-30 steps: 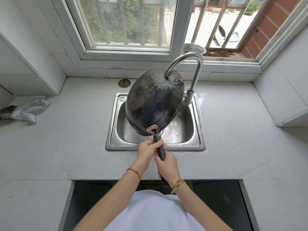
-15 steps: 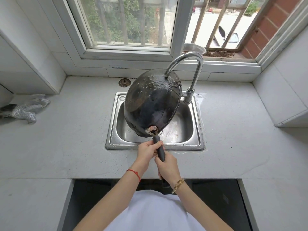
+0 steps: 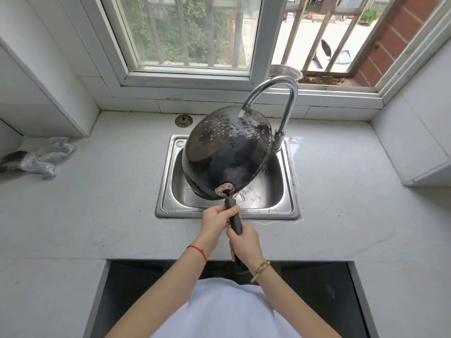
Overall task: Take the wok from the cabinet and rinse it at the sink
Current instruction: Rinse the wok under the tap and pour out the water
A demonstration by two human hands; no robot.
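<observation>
A black wok is held upside down and tilted over the steel sink, its blackened underside facing me and beaded with water. The curved chrome faucet runs a stream onto the wok's far upper edge. My left hand grips the dark handle close to the wok. Just behind it, my right hand holds the handle's near end. The wok's inside is hidden.
A sink strainer plug lies on the counter behind the sink. At the far left lies a crumpled silver cloth. A metal bowl stands on the window ledge. Water has pooled on the counter to the right of the sink. A dark opening sits below the counter's front edge.
The wok has swung a little to the left and tipped, so the water now lands on its far upper edge. Both hands keep their hold on the handle.
</observation>
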